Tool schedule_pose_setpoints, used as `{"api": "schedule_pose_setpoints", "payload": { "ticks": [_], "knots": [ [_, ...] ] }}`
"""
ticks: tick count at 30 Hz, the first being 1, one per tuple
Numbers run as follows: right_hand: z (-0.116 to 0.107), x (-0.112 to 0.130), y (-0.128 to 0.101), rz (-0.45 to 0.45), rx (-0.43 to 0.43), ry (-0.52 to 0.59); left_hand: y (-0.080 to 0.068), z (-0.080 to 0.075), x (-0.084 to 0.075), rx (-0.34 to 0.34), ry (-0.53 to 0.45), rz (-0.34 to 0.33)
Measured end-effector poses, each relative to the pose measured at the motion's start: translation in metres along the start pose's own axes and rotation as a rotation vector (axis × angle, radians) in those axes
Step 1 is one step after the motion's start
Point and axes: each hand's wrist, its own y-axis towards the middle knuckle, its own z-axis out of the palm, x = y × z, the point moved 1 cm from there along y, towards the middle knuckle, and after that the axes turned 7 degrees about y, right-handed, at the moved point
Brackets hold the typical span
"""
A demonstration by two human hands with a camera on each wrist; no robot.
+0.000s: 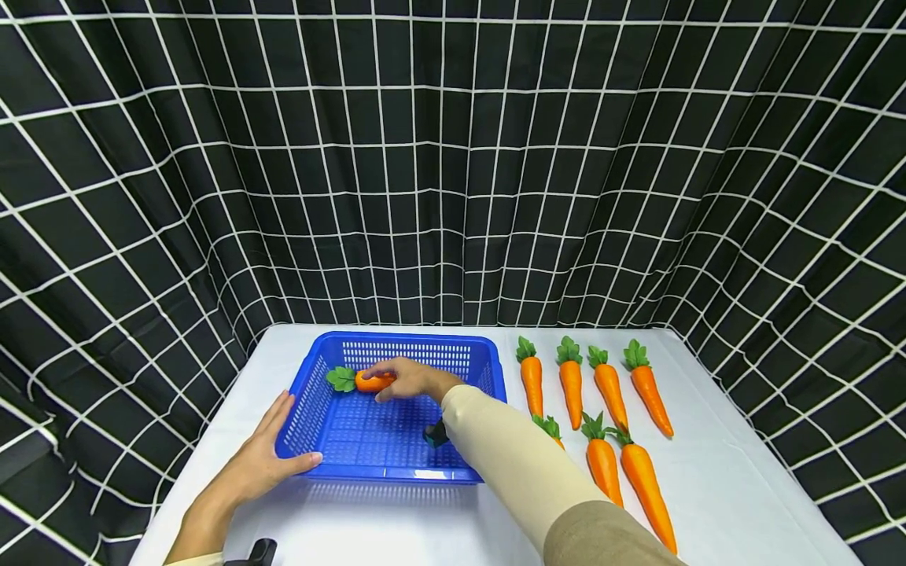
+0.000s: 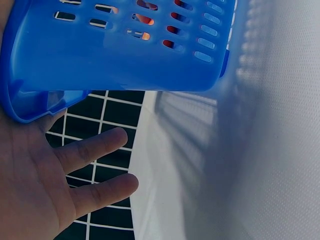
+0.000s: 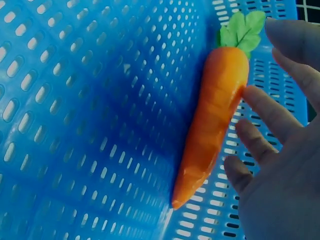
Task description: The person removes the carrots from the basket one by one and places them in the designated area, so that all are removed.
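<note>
An orange carrot with green leaves (image 1: 375, 382) lies along the far wall inside a blue plastic basket (image 1: 406, 474). My right hand (image 1: 410, 379) reaches into the basket over this carrot. In the right wrist view its fingers (image 3: 272, 112) are spread apart beside the carrot (image 3: 215, 115), one fingertip at or against its side, not wrapped round it. At the basket's near left corner is my left hand (image 1: 258, 460), thumb at the front rim and straight fingers along the left side. The left wrist view shows two extended fingers (image 2: 102, 150) below the slotted basket wall (image 2: 125, 65).
Several more carrots (image 1: 572, 385) lie in two rows on the white table (image 1: 736, 487), right of the basket. The right sleeve (image 1: 510, 448) crosses the basket's right rim and hides part of the nearer row. A black grid-patterned curtain (image 1: 453, 173) surrounds the table.
</note>
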Motion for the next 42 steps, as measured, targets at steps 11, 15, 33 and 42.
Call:
{"api": "schedule_pose_setpoints", "payload": {
  "ticks": [11,15,33,42],
  "knots": [
    [0.003,0.003,0.000,-0.025,0.001,-0.071,0.000,0.000,-0.001,0.004,0.004,-0.012],
    [0.004,-0.001,0.002,-0.033,0.010,-0.082,0.001,-0.001,-0.002,-0.004,0.009,-0.003],
    [0.014,-0.010,0.004,-0.016,0.068,-0.198,0.000,0.001,0.000,-0.013,0.006,0.008],
    [0.010,-0.011,0.004,0.032,0.038,-0.032,-0.001,-0.001,-0.001,-0.015,0.012,0.002]
  ]
}}
